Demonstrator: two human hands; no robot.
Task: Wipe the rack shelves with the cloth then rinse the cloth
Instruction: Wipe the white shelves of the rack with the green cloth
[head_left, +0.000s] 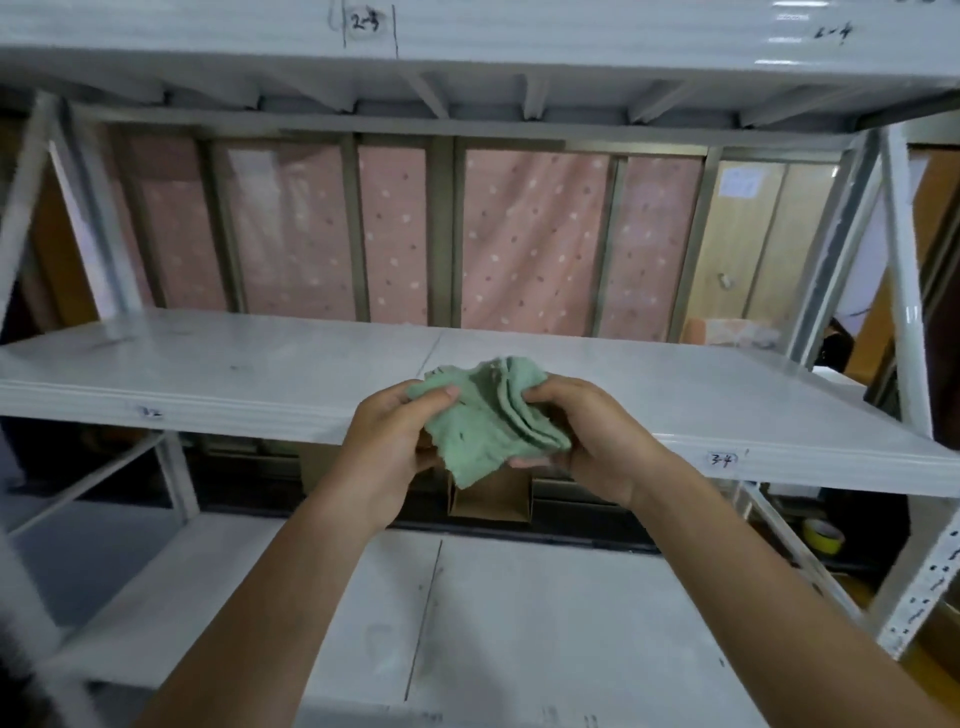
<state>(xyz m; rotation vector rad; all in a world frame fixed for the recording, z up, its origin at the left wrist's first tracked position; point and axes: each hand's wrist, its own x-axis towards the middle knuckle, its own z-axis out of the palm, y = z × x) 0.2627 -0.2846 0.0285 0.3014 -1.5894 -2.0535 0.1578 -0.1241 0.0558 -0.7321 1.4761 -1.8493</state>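
Note:
A folded green cloth (485, 418) hangs in the air in front of the middle shelf's front edge. My left hand (392, 449) grips its left side with the thumb on top. My right hand (587, 441) pinches its right side, fingers wrapped under the folds. Both hands hold it together. The white middle rack shelf (234, 374) stretches across the view behind the cloth. A lower white shelf (519, 623) lies beneath my forearms, with faint smudges on it. The top shelf (519, 31) spans the upper edge of the view.
White rack uprights (906, 291) stand at the right, diagonal braces (31, 176) at the left. A small brown cardboard box (491, 499) sits behind the lower shelf. A yellow tape roll (823, 535) lies low right. Pink dotted curtains (535, 239) hang behind the rack.

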